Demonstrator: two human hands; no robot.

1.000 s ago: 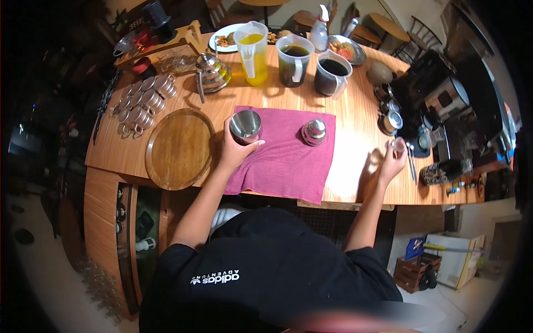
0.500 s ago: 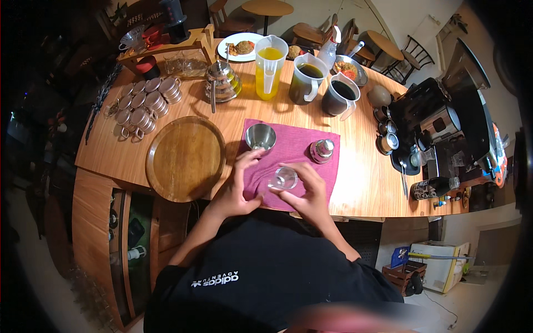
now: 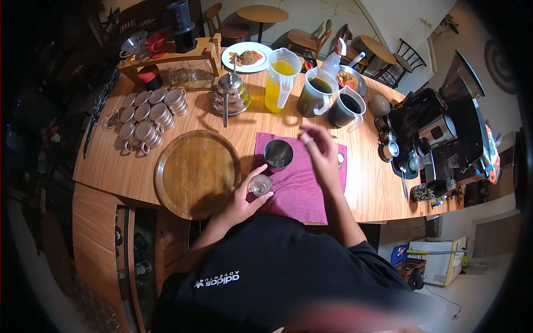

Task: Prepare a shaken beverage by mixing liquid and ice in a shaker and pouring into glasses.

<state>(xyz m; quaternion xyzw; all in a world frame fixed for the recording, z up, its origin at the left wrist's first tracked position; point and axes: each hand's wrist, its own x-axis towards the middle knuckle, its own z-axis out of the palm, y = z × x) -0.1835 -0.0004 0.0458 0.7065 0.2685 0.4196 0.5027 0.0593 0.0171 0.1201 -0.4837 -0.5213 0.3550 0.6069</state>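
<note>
My left hand (image 3: 245, 196) grips a small clear glass (image 3: 260, 186) by its sides, at the near left part of a magenta cloth (image 3: 302, 194). Just beyond that glass stands a metal shaker cup (image 3: 278, 158), with what look like ice cubes inside. My right hand (image 3: 322, 145) is held out over the cloth's far edge, fingers extended and apart, with nothing in them. It points toward the pitchers without touching them. Behind my right forearm, a metal shaker top (image 3: 341, 159) is mostly hidden.
Along the far side stand a gooseneck kettle (image 3: 230, 97), a yellow-drink pitcher (image 3: 280, 83) and two dark-drink pitchers (image 3: 316, 94). A round wooden tray (image 3: 197, 172) and several stacked cups (image 3: 147, 114) sit left. Coffee equipment (image 3: 438, 130) lines the right.
The small glass has passed from my right hand to my left. My right hand has moved forward and to the right, away from it. The view has shifted slightly.
</note>
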